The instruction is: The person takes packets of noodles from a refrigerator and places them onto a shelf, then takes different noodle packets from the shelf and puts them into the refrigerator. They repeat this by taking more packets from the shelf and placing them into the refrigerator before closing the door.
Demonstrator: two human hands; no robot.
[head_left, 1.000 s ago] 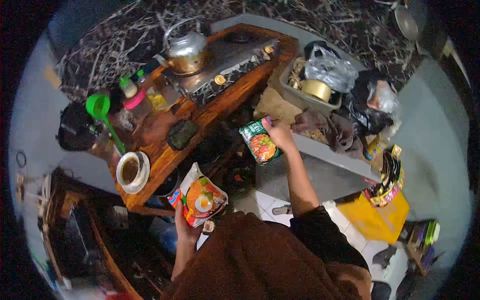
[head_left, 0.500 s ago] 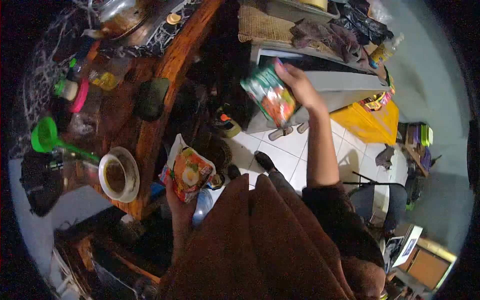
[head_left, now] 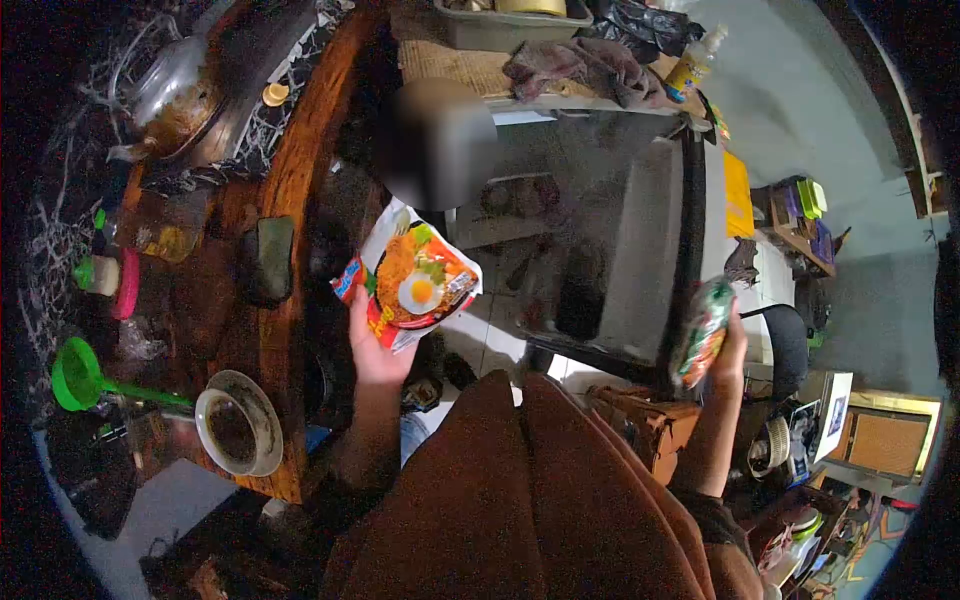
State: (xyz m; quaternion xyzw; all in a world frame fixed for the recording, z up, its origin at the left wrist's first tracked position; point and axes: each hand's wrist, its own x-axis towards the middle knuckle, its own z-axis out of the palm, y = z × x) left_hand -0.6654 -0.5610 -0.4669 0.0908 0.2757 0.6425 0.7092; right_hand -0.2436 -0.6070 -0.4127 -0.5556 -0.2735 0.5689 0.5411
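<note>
My left hand [head_left: 378,340] is closed on the lower left edge of an instant noodle packet [head_left: 420,280]. That packet is white and orange-red, with a fried egg and noodles pictured on its front. Off to the right, my right hand [head_left: 733,350] grips a second instant noodle packet [head_left: 703,335], green with red and orange, seen nearly edge-on. Both packets are held in the air, well apart. Between them is a large cabinet with a dark, glass-like panel [head_left: 580,240].
On the wooden table [head_left: 285,170] at left are a bowl [head_left: 240,425] with dark residue, a green strainer [head_left: 78,373], a kettle [head_left: 180,90] and a dark green slab [head_left: 270,260]. A cloth [head_left: 590,70] and a bottle [head_left: 697,65] top the cabinet. A blurred round patch hides part of the view.
The view has shifted, and the dark panel now faces me. My right hand has moved down and right with the green packet. The left packet is higher and turned more towards me.
</note>
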